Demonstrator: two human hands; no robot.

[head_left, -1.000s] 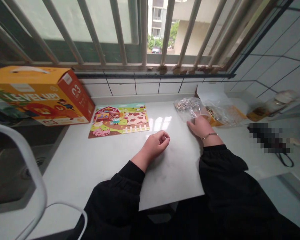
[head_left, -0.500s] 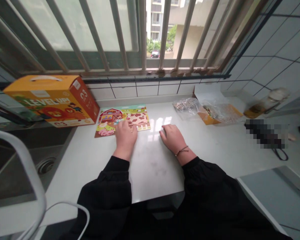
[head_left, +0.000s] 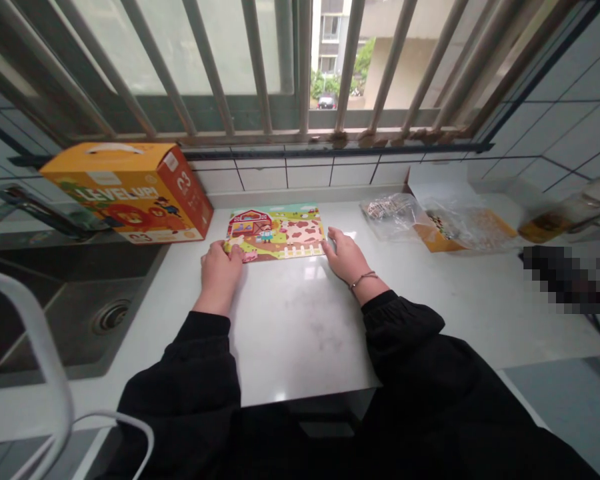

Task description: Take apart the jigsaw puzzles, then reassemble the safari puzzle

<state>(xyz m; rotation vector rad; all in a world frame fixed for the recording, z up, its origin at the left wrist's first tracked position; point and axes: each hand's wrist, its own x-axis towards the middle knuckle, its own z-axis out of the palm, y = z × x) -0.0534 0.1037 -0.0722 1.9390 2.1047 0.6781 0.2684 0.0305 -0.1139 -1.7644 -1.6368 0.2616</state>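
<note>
A flat, colourful farm picture board (head_left: 280,233), with a red barn and a brown-spotted cow on it, lies on the counter. My left hand (head_left: 221,270) is closed around its lower left corner, thumb lying on top of the printed pigs. At the opposite edge, my right hand (head_left: 349,257) holds the board's right side, thumb and fingers at the border. A thin bracelet (head_left: 364,279) circles my right wrist. The undersides of the fingers are hidden from view.
An orange LEVEL UP! box (head_left: 135,193) stands at the left beside the sink (head_left: 75,307). Plastic bags (head_left: 393,217) and an open yellow-and-white box (head_left: 443,241) sit at the right, near a bottle (head_left: 555,220). A white cable (head_left: 35,333) hangs in front at left.
My left hand has moved left, from the board's lower middle to its left corner. My right hand has reached the right edge. The board has straightened and shifted towards the right.
</note>
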